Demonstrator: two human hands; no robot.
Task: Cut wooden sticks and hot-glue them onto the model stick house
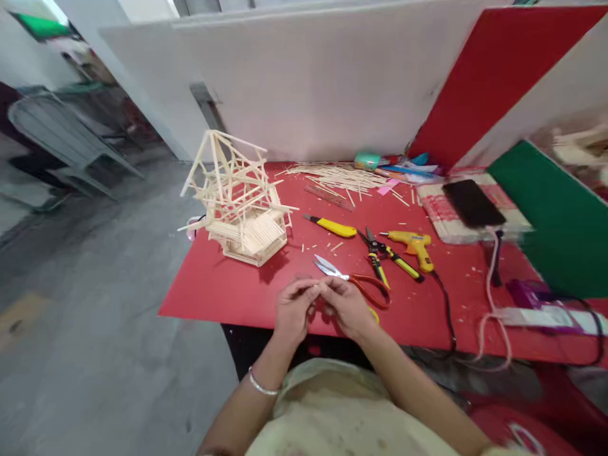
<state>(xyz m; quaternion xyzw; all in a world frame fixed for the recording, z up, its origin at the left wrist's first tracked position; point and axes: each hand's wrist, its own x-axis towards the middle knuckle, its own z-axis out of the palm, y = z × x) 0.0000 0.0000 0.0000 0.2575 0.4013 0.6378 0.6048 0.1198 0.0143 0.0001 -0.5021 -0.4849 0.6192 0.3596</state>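
As the left hand (294, 309) meets the right hand (350, 309), fine fingertip work seems in hand

Both are pinched narrow, tip to tip, at the lower middle of the frame; I cannot tell what, if anything, they hold. The next move likely calls for a light, steady pinch. Just beyond, scissors (350, 277) lie on the worktop (204, 291); the stick model (263, 233) stands left of centre, loose sticks (339, 175) at upper middle.
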